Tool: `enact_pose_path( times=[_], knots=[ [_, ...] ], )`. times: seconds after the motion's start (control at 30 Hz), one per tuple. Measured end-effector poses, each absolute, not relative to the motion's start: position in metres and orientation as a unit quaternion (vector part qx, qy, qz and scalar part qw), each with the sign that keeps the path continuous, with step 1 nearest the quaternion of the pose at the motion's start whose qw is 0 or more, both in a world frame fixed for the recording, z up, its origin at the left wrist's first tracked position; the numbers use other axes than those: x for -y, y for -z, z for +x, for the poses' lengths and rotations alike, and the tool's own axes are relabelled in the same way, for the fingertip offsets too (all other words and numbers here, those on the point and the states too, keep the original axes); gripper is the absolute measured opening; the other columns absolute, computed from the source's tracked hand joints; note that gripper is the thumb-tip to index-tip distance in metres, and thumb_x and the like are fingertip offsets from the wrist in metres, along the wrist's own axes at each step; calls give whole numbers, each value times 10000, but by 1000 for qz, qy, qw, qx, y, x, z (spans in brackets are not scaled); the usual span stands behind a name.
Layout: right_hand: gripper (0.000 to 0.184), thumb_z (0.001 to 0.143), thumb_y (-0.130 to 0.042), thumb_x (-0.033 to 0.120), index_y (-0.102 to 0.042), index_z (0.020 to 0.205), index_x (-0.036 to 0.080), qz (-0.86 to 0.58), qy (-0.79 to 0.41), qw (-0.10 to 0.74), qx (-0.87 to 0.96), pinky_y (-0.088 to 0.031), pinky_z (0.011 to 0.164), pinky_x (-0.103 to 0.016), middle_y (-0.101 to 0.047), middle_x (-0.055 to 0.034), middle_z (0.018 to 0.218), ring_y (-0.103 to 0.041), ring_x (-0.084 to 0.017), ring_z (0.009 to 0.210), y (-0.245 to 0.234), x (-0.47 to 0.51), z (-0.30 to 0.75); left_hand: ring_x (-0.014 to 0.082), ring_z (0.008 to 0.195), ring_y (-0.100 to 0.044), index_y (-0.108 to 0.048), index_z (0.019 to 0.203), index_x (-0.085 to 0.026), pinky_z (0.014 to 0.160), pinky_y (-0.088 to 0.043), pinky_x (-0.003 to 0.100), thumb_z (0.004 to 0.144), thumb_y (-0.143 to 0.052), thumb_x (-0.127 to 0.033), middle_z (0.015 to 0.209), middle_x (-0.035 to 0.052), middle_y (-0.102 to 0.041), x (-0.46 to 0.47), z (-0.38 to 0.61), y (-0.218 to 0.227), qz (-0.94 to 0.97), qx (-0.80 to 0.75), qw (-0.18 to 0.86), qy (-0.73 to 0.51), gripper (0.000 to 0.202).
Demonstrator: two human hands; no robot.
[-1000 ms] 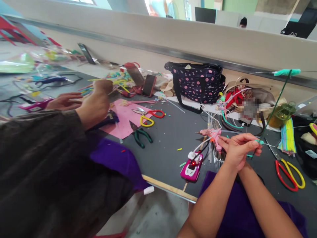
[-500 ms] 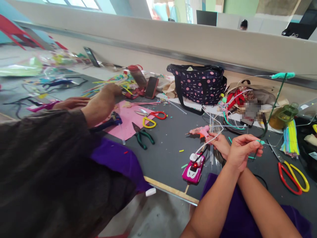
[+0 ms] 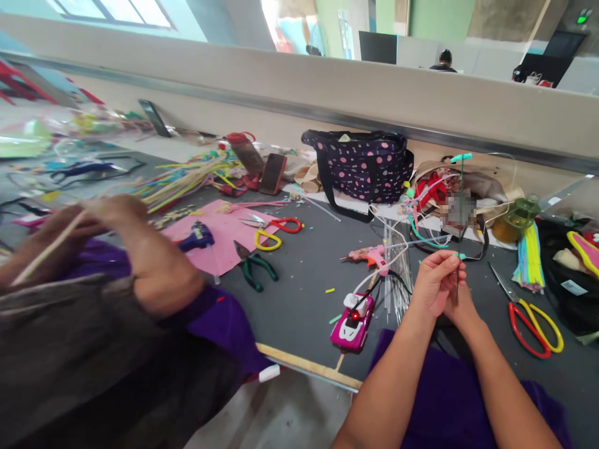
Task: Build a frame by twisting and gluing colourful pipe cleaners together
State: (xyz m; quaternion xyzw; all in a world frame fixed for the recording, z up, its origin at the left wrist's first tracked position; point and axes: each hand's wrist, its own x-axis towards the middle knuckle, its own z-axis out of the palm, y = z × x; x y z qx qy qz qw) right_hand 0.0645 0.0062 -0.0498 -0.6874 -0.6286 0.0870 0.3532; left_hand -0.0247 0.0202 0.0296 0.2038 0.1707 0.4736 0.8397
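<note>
In the head view, my left hand (image 3: 436, 279) pinches a thin dark green stem (image 3: 461, 218) held upright above the table. Teal fuzzy pieces sit at its top (image 3: 461, 158) and near my fingertips, and a fine wire loops from the top. My right hand (image 3: 463, 307) is just behind and below my left hand, close to the stem's lower end. Its fingers are mostly hidden, so I cannot tell whether it grips the stem. A pink glue gun (image 3: 372, 256) lies on the table left of my hands, with nobody holding it.
A magenta power strip (image 3: 352, 327) with a red light sits near the front edge. Red-and-yellow scissors (image 3: 533, 324) lie at right; green-handled pliers (image 3: 256, 267) lie at left. A patterned bag (image 3: 362, 165) and a green bottle (image 3: 516, 218) stand behind. A co-worker's arms (image 3: 140, 255) work at left.
My right hand has left the glue gun and moved right, behind my left hand. The stem is now more upright. The co-worker's arms have drawn back toward the left. The view has shifted slightly.
</note>
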Motion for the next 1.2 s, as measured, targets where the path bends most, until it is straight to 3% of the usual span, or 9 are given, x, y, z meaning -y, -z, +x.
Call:
enact_pose_path(
  times=[0.07, 0.13, 0.2, 0.3, 0.57, 1.2],
  knots=[
    [279, 868, -486, 353, -698, 910, 176, -678, -95, 375, 625, -480, 772, -338, -702, -110, 894, -624, -228, 832, 40, 8, 86, 69, 498, -576, -670, 743, -127, 505, -466, 169, 550, -858, -272, 617, 0, -657, -20, -22, -28, 219, -179, 828, -484, 307],
    [321, 894, -472, 407, -691, 956, 181, -678, -126, 465, 556, -478, 775, -338, -709, -101, 927, -619, -216, 838, 29, 18, 99, 70, 506, -577, -676, 747, -127, 525, -472, 178, 560, -853, -265, 627, 1, -661, -20, -20, -26, 233, -192, 815, -494, 292],
    [353, 899, -480, 452, -674, 993, 173, -662, -175, 559, 469, -478, 681, -300, -711, -88, 894, -605, -185, 735, 20, 24, 104, 78, 523, -584, -684, 755, -130, 537, -475, 189, 578, -845, -269, 635, 4, -663, -21, -17, -25, 247, -211, 802, -502, 276],
    [349, 868, -545, 479, -658, 984, 170, -619, -246, 627, 403, -419, 532, -239, -700, -65, 832, -540, -139, 594, 11, 28, 102, 90, 568, -595, -698, 756, -132, 563, -480, 204, 589, -839, -274, 660, 12, -669, -21, -13, -21, 265, -241, 782, -510, 260],
    [238, 793, -664, 414, -645, 866, 189, -579, -270, 622, 453, -482, 642, -257, -670, -32, 796, -600, -156, 718, -3, 32, 87, 84, 627, -565, -731, 718, -143, 585, -430, 193, 541, -853, -257, 700, 16, -679, -23, 1, -8, 280, -296, 740, -535, 243],
    [204, 781, -656, 384, -681, 811, 183, -590, -265, 613, 453, -482, 604, -263, -688, -26, 729, -598, -150, 647, -1, 31, 89, 67, 577, -507, -740, 722, -139, 554, -389, 188, 588, -819, -279, 677, 11, -645, -22, 3, -5, 314, -311, 725, -529, 209]
  ],
)
